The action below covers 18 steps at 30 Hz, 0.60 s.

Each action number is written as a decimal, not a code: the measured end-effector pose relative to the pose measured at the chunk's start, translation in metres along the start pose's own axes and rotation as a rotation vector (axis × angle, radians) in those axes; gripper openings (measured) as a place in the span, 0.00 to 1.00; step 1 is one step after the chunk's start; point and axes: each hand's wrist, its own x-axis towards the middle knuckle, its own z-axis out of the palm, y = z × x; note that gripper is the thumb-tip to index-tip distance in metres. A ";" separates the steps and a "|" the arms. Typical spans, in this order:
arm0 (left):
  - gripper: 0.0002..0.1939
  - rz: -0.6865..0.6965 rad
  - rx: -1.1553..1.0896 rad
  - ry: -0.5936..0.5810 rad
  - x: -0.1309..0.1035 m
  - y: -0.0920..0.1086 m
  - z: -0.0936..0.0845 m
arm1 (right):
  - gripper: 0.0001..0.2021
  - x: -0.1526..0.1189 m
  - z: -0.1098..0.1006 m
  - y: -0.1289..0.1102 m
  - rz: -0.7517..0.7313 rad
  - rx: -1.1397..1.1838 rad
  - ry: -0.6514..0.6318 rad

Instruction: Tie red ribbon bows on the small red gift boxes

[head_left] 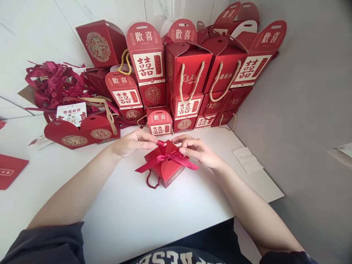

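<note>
A small red gift box [172,172] sits on the white table with its flaps folded shut on top. A shiny crimson ribbon [168,156] is tied in a bow over the flaps, its two tails spreading left and right. At the far left of the bow, my left hand [134,143] pinches one loop between thumb and fingertips. My right hand [199,150], fingers curled, pinches the bow's other side; its fingertips partly cover the ribbon there. From the box's left side hangs a dark red cord handle [153,181], lying on the table.
Stacked red gift boxes [189,69] with rope handles line the back wall. At the back left lies a heap of crimson ribbons [56,82] beside an opened box [82,134]. A red card [12,170] is at the left edge, a white tissue [247,159] at the right.
</note>
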 end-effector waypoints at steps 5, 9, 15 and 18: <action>0.12 -0.051 0.030 -0.015 0.000 0.003 -0.005 | 0.13 0.000 -0.002 -0.001 -0.001 -0.023 0.018; 0.07 0.036 0.217 0.029 -0.003 0.019 -0.006 | 0.13 -0.001 -0.001 -0.003 0.013 -0.027 0.024; 0.10 0.234 0.623 -0.092 -0.020 0.053 0.003 | 0.14 -0.001 -0.001 -0.003 0.022 -0.058 0.017; 0.11 0.268 0.721 -0.078 -0.027 0.064 0.013 | 0.14 -0.001 0.000 -0.003 0.024 -0.049 0.009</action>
